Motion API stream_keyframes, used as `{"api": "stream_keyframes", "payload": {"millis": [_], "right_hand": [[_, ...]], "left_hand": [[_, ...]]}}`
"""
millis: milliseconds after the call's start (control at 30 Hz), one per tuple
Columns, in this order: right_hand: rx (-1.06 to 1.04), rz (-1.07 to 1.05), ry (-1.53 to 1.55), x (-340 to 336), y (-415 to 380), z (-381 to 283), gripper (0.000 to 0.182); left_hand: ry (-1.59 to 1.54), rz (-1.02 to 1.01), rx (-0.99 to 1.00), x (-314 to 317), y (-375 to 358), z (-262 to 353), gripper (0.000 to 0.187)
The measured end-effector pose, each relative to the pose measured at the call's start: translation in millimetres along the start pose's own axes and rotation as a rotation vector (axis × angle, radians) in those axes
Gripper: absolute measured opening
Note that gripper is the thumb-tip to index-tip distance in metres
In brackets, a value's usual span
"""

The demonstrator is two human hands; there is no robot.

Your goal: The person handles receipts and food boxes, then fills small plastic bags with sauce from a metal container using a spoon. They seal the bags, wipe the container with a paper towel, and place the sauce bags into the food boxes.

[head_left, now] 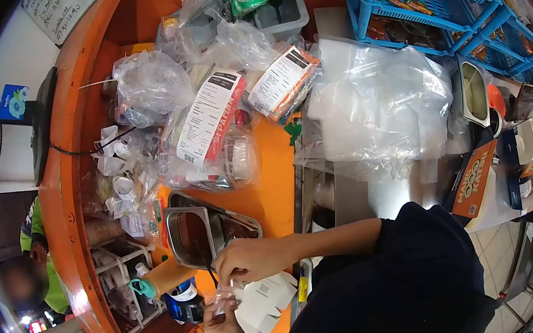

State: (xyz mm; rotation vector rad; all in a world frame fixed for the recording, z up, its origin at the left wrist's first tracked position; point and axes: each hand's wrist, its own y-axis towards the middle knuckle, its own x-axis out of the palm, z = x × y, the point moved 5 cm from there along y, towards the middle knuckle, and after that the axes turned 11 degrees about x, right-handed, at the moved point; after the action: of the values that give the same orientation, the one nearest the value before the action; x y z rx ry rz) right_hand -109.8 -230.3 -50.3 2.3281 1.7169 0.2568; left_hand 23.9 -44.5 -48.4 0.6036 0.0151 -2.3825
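Note:
My right hand [246, 261] is closed, its fingertips pinching the upper end of a small clear plastic bag [229, 292]. Just below, my left hand [224, 324] grips the lower part of the same bag between thumb and fingers. What the bag contains is too small to tell. Beside my right hand stands a steel pan [189, 234] with brown sauce in it, and a dark thin handle comes down near my fingers. A white printed carton sheet [265, 301] lies under and beside my hands.
Bagged orders with receipts [211, 113] crowd the orange counter [272, 159]. A stack of clear plastic bags [381, 101] lies behind my right arm. Blue crates [425, 3] hold packets. A white rack [122, 281] stands left, with one person beyond the counter and another at far right.

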Motion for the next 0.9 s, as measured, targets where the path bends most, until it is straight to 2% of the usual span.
{"api": "stream_keyframes", "payload": {"millis": [33,67,100,133,167,200,233,300,333,367,400,433,500,600,633,667,700,800,833,900], "right_hand": [[-0.003,0.002,-0.004,-0.1,-1.1,-1.2,0.014],[-0.02,0.039,-0.035,-0.5,-2.6,-4.1,0.015],[-0.037,0.074,-0.07,-1.4,-3.1,-5.9,0.017],[-0.039,0.073,-0.071,2.3,-3.0,-5.5,0.017],[0.009,0.161,-0.076,3.1,-2.6,-1.9,0.012],[0.052,0.249,-0.093,-0.1,-2.1,2.3,0.01],[0.045,0.251,-0.096,3.8,-2.4,3.1,0.01],[0.105,0.317,-0.527,11.8,-5.3,6.9,0.011],[0.082,0.424,-0.639,12.2,-3.8,0.4,0.011],[0.078,0.427,-0.643,11.8,-3.8,-1.9,0.011],[0.163,0.366,-0.684,13.5,-3.7,-0.4,0.017],[0.25,0.306,-0.719,13.9,-3.0,-1.6,0.024],[0.28,0.273,-0.687,11.8,-1.5,-1.3,0.024],[0.206,0.281,-0.65,6.3,-4.5,-2.8,0.019],[0.092,0.372,-0.529,-2.7,-8.2,-10.8,0.015],[-0.023,0.459,-0.405,-13.2,-13.4,-18.7,0.013],[-0.026,0.462,-0.409,-21.8,-16.1,-21.6,0.013],[-0.103,0.686,-0.351,-64.6,-31.8,-38.4,0.015],[-0.103,0.689,-0.349,-75.2,-34.1,-38.1,0.015],[-0.057,0.841,-0.307,-101.5,-42.1,-34.8,0.01]], "left_hand": [[0.011,-0.077,0.018,1.4,3.3,1.7,0.026],[0.148,-0.097,-0.144,-0.8,4.6,-5.1,0.046],[0.144,-0.095,-0.136,6.4,6.3,-6.2,0.046],[0.21,-0.034,0.044,28.0,14.7,26.5,0.055],[0.276,0.026,0.223,37.8,18.6,50.7,0.065],[0.522,-0.034,0.35,41.3,20.2,56.5,0.081],[0.749,-0.051,0.496,47.4,22.3,69.5,0.08],[1.09,-0.212,0.571,61.7,25.0,77.4,0.073],[1.087,-0.207,0.579,63.7,26.7,76.6,0.073],[1.048,-0.214,0.574,64.5,28.1,74.0,0.063],[1.009,-0.22,0.569,66.1,30.1,71.4,0.054],[1.01,-0.221,0.575,67.2,31.8,70.4,0.054],[0.956,-0.152,0.593,65.8,34.5,69.6,0.042],[0.882,-0.11,0.539,55.2,37.4,57.9,0.043],[0.84,-0.081,0.487,50.9,39.5,53.8,0.043],[0.821,-0.069,0.538,47.8,40.8,53.7,0.044],[0.818,-0.068,0.544,45.5,42.4,51.3,0.044],[0.781,-0.02,0.535,39.7,44.0,45.7,0.047],[0.783,-0.023,0.537,42.6,44.5,48.5,0.047],[0.777,-0.046,0.491,49.9,44.3,53.7,0.046]]}}
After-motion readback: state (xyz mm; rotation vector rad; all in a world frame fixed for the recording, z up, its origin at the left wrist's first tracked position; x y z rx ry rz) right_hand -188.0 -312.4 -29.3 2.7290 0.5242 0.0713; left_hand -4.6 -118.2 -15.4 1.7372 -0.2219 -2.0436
